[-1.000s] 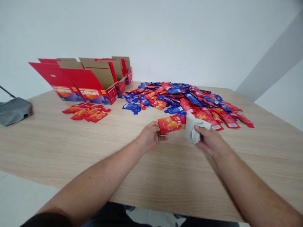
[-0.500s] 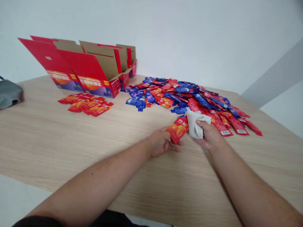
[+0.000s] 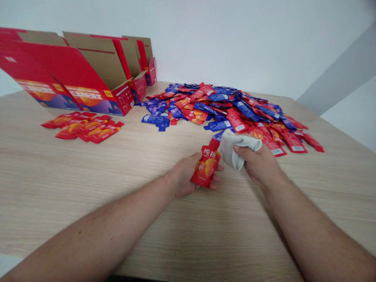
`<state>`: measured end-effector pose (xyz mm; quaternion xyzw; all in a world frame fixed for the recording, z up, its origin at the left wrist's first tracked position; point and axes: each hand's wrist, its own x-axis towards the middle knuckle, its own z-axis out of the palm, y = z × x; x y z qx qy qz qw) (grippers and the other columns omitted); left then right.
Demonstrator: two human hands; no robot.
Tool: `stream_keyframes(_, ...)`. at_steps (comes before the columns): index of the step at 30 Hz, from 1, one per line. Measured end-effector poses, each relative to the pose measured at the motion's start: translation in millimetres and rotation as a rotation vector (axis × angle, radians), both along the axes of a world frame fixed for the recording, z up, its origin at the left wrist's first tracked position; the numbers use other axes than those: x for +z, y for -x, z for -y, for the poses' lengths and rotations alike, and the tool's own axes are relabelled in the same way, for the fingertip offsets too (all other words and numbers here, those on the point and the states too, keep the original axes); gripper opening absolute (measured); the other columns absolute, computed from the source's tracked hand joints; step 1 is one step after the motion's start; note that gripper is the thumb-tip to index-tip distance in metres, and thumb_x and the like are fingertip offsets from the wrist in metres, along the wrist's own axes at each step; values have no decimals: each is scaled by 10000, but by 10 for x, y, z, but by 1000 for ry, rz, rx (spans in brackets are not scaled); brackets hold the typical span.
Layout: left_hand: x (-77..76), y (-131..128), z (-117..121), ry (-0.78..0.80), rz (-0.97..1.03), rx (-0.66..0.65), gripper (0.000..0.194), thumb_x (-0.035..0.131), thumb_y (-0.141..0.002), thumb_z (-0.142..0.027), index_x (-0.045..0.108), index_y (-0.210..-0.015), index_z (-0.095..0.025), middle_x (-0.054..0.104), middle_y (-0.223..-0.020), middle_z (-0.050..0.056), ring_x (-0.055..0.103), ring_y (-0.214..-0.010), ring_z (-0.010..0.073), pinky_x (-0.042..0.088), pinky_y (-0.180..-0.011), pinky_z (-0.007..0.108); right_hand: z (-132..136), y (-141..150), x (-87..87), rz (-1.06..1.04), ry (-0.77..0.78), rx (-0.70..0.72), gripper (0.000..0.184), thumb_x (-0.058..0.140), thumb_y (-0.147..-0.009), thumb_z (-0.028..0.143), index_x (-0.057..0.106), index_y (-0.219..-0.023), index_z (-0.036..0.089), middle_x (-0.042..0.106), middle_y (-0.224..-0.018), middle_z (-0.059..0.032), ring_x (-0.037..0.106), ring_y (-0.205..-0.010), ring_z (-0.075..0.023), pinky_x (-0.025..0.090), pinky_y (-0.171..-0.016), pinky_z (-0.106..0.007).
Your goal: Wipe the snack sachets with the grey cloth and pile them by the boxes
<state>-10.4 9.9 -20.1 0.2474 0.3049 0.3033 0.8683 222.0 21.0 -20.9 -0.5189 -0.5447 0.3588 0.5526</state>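
My left hand (image 3: 187,175) holds a red pouch (image 3: 206,166) printed with orange fruit, thumb over its left edge and fingers behind it. The pouch is tilted, its narrow neck pointing up. Just right of it, my right hand (image 3: 258,164) grips a folded white cloth (image 3: 236,148) under the thumb; the remaining fingers are mostly hidden. The cloth's left side is close beside the pouch's neck; whether they touch I cannot tell. Beyond both hands spreads a large pile of red and blue pouches (image 3: 217,103).
At the far left stand several open red cardboard boxes (image 3: 96,96) with raised flaps. In front of them lies a small group of red pouches (image 3: 88,127) on the wooden table (image 3: 132,156). A pale wall (image 3: 235,43) rises behind the table.
The pouch in my left hand has turned more upright and shifted slightly left. My right hand has moved a little left with the cloth. The camera view has shifted, so the boxes appear farther left.
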Motion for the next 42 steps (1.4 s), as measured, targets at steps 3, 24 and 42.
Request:
stream_keyframes(3, 4, 14, -20, -31, 4, 47, 547, 306, -1161, -456, 735, -1185, -117, 797, -1055, 164, 758, -707, 233, 634, -592, 368, -9, -62, 36, 429, -269, -191, 170, 825, -854, 357, 791, -1006, 289, 771, -994, -63, 702, -999, -329, 589, -931, -541)
stream_keyframes(24, 43, 48, -65, 21, 28, 89, 562, 291, -1157, -447, 746, -1089, -124, 771, -916, 128, 750, -701, 232, 599, -522, 325, 101, 242, -62, 830, -496, 69, 448, 730, -817, 170, 776, -1252, 263, 815, -1121, -92, 743, -1056, -331, 628, -925, -513)
stream_keyframes(42, 70, -75, -103, 61, 34, 238, 530, 331, -1161, -393, 750, -970, -131, 777, -845, 98, 714, -718, 194, 613, -700, 309, 241, 444, -41, 880, -533, 259, 411, 750, -877, 197, 749, -1285, 250, 748, -1118, -107, 720, -1011, -291, 625, -853, -432)
